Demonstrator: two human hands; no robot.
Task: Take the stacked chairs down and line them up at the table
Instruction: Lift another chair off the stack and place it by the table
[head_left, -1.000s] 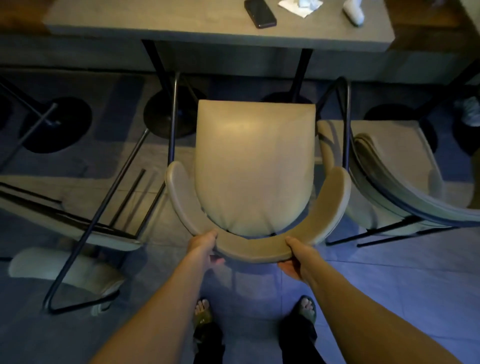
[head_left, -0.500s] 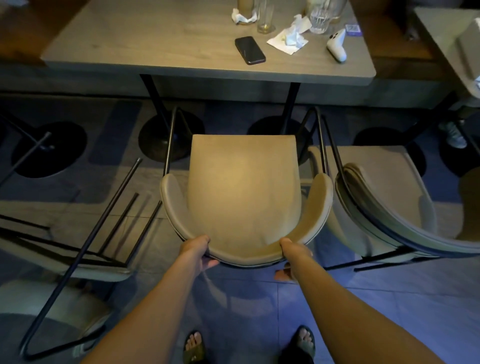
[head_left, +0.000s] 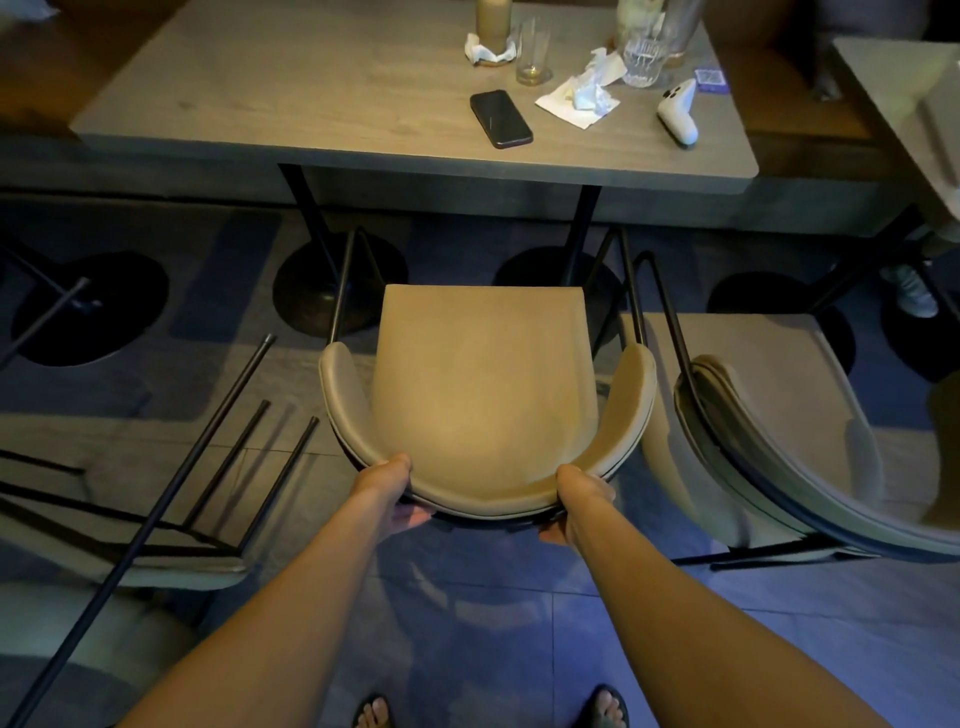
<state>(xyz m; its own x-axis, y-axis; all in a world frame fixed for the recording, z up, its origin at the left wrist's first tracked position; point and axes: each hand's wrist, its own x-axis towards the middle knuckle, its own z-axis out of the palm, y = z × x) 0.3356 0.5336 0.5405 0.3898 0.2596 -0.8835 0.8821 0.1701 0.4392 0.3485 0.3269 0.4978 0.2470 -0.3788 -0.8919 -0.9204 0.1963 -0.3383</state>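
Both hands grip the curved backrest of a tan chair (head_left: 485, 395) — left hand (head_left: 387, 491) clasps the rim left of centre, thumb on top & fingers curled under; right hand (head_left: 574, 501) does the same right of centre. Chair sits upright on the tiled floor (head_left: 493, 623), seat facing the counter (head_left: 322, 98), its front edge near the counter's edge w/ the black counter legs just beyond. Thin black frame rods show at either side of the seat. A second tan chair (head_left: 779, 426) stands just beside it on the right, also facing the counter, armrests close but can't tell if touching. On the left, another chair (head_left: 171, 499) lies tipped over, black legs sticking up and out at an angle; pale upholstery shows below it. On the counter top: a black phone (head_left: 501, 118) lying flat, crumpled napkin (head_left: 584, 96), an empty glass (head_left: 533, 52), a patterned glass (head_left: 644, 60), a white controller-type object (head_left: 678, 111) near the right edge. Round dark bases sit on the floor under the counter. Bare forearms reach in from the bottom — toes in sandals (head_left: 374, 714) visible at the frame's lower edge.
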